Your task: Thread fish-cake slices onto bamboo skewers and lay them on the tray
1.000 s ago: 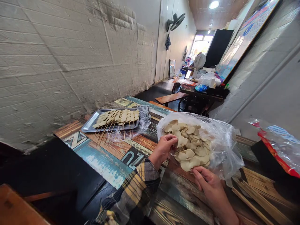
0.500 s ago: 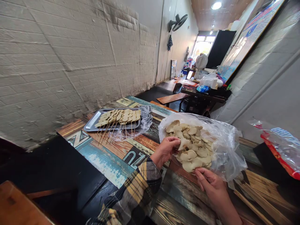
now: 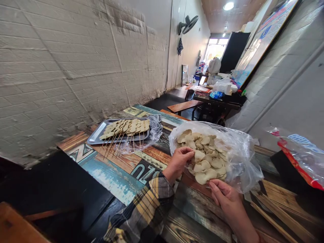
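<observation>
My left hand (image 3: 180,161) is closed, thumb and finger pinching a pale, flat food slice (image 3: 199,156) at the mouth of a clear plastic bag (image 3: 244,152). Many similar thin slices are heaped in the bag. Below and to the right, my right hand (image 3: 225,193) is closed too, its fingertips against the lower edge of a front slice (image 3: 205,175). What lies between those fingers is hidden. On the left, a metal tray (image 3: 94,137) bears rows of slices threaded on skewers (image 3: 126,127), whose thin sticks overhang the near rim.
Crumpled clear plastic (image 3: 155,130) lies by the tray. Long wooden strips (image 3: 275,216) are at the lower right, near a red-edged plastic package (image 3: 300,158). A brick-pattern wall (image 3: 63,74) runs along the left. Farther off stand a bench (image 3: 186,105) and a cluttered table (image 3: 217,99).
The view has shifted slightly, so most things sit a little farther left. Both hands keep nearly the same place and pinch at the bag.
</observation>
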{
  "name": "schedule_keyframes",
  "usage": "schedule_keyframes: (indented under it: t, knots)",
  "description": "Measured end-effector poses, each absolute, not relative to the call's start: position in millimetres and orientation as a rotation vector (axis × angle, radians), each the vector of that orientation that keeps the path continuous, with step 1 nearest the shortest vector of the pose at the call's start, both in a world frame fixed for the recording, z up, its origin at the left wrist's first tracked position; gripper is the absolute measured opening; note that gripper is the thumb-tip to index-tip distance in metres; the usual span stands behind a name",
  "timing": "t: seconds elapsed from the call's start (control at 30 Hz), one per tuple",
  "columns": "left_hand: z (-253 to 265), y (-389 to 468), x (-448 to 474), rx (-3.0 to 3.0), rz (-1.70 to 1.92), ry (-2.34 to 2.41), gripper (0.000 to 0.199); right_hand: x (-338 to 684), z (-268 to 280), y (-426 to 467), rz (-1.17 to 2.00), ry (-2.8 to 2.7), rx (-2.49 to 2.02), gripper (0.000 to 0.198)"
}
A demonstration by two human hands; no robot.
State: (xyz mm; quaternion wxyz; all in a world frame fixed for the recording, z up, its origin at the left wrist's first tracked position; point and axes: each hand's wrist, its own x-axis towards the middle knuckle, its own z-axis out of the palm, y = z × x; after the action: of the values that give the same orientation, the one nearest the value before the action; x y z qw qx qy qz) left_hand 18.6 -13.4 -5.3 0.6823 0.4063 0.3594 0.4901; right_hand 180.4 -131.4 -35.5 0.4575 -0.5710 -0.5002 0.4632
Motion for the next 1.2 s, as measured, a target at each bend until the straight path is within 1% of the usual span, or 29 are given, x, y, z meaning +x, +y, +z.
schedule_keyframes:
  t: [0.63, 0.9, 1.2]
  knots:
    - [-8.3, -12.1, 21.2, 0.84, 1.156, 0.808, 0.029, 175.4, -28.8, -131.2, 1.142, -1.191, -1.431, 0.039]
    - [-5.4, -13.5, 22.1, 0.905, 1.225, 0.82, 0.022, 173.9, -24.6, -132.2, 1.124, -1.185, -1.424, 0.036]
    - [-6.3, -12.2, 22.6, 1.293, 1.286, 1.02, 0.012, 172.4, -24.9, -131.4, 1.151, -1.133, -1.42, 0.038]
